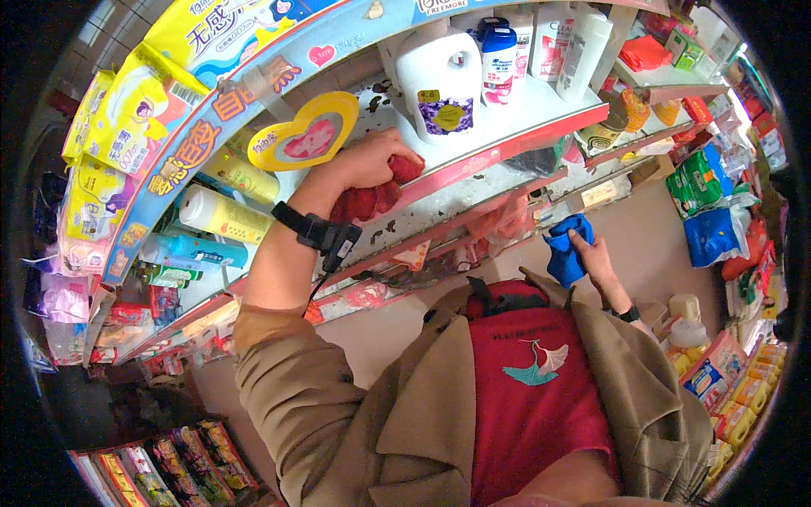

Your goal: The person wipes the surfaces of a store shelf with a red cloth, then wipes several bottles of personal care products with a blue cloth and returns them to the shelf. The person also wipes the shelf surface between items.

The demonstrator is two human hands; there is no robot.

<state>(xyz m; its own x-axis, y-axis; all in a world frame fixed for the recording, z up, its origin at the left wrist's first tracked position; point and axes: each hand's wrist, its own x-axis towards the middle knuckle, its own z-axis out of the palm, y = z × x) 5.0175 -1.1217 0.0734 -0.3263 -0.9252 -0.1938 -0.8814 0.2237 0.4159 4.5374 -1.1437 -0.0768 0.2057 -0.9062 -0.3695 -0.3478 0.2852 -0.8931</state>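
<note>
My left hand (374, 158) presses a crumpled dark red cloth (374, 198) onto a white metal shelf (513, 120), near its red front edge. Brown worn patches mark the shelf's surface. Just beyond the hand stands a large white jug with a handle (437, 82) and a purple-flowered label. A yellow heart-shaped sign (304, 132) overhangs my left wrist, which wears a black strapped device (320, 234). Off to the right, over the floor, my right hand (592, 253) grips a bunched blue cloth (566, 253), clear of the shelves.
A blue and white shampoo bottle (498, 66) and a tilted white bottle (584, 54) stand beyond the jug. Lying bottles (225, 212) fill the shelf at left. Yellow packs (136, 114) sit above a printed shelf banner (222, 104). Packaged goods (697, 184) line the right side.
</note>
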